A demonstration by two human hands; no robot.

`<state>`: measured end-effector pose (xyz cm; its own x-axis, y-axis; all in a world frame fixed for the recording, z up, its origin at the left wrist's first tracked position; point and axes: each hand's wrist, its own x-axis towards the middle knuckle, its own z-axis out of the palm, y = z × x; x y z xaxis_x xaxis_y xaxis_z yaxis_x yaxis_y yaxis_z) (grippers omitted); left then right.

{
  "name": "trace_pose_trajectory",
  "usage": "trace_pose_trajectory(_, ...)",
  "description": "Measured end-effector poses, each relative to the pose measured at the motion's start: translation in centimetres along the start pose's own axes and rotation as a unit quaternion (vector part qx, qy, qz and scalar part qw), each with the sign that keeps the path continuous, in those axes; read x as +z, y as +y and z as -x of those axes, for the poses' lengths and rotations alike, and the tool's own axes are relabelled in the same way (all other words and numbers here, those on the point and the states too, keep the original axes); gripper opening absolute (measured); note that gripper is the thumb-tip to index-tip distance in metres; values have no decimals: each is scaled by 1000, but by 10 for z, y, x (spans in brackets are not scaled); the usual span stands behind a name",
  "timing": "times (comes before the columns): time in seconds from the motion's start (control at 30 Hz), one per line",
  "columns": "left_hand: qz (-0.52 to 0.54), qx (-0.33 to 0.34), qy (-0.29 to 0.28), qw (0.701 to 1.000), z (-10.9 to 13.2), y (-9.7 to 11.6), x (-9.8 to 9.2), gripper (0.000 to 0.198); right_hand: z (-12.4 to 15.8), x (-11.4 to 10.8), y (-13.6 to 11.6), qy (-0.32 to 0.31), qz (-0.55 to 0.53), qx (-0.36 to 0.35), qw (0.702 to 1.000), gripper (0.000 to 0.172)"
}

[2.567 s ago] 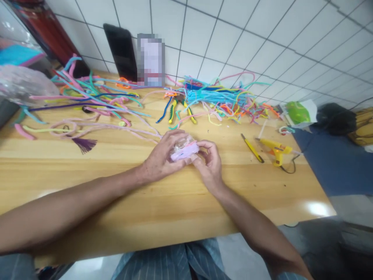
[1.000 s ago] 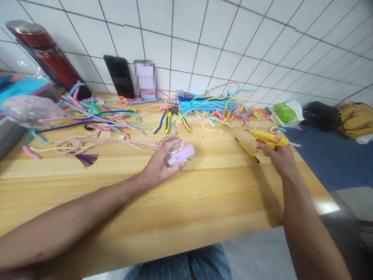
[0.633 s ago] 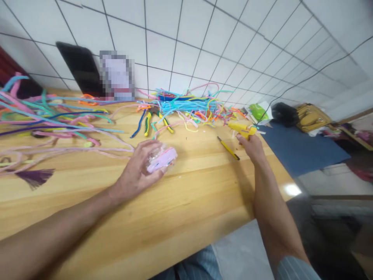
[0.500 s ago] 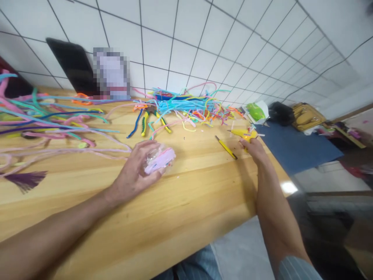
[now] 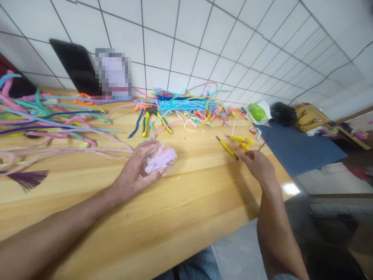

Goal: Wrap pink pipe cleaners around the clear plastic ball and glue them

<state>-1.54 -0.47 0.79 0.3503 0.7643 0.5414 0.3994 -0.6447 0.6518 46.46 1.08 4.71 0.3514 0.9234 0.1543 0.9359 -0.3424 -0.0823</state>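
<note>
My left hand (image 5: 139, 165) curls round a small lilac-and-pink bundle (image 5: 161, 160) with clear plastic about it, low over the wooden table (image 5: 175, 217). What the bundle is, I cannot make out. At the right, my right hand (image 5: 258, 165) grips a yellow glue gun (image 5: 241, 139) by its handle, the nozzle pointing left. A dark cord shows by the hand. Just left of the gun lies a yellow-and-black craft knife (image 5: 226, 147).
Bundled blue pipe cleaners (image 5: 186, 104) lie along the tiled wall with pliers (image 5: 145, 122) in front. Loose pipe cleaners (image 5: 58, 126) and a purple tassel (image 5: 27, 179) cover the left side. A phone-like black slab (image 5: 74, 66) leans at the back. A blue mat (image 5: 303, 149) lies right.
My right hand has drawn the glue gun slightly toward me, uncovering small scraps behind it. My left hand keeps its hold on the bundle.
</note>
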Motion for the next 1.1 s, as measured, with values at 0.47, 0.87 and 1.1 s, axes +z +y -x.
trace_pose_trajectory(0.47, 38, 38, 28, 998, -2, 1, 10, 59, -8, 19, -89, -55, -50, -158, 985, 27)
trace_pose_trajectory(0.87, -8, 25, 85, 996, -3, 3, 12, 62, 94, -25, -200, -298, -424, -254, 817, 35)
trace_pose_trajectory(1.1, -14, 25, 79, 996, -5, 3, 11, 63, 102, -9, -188, -356, -438, -267, 781, 30)
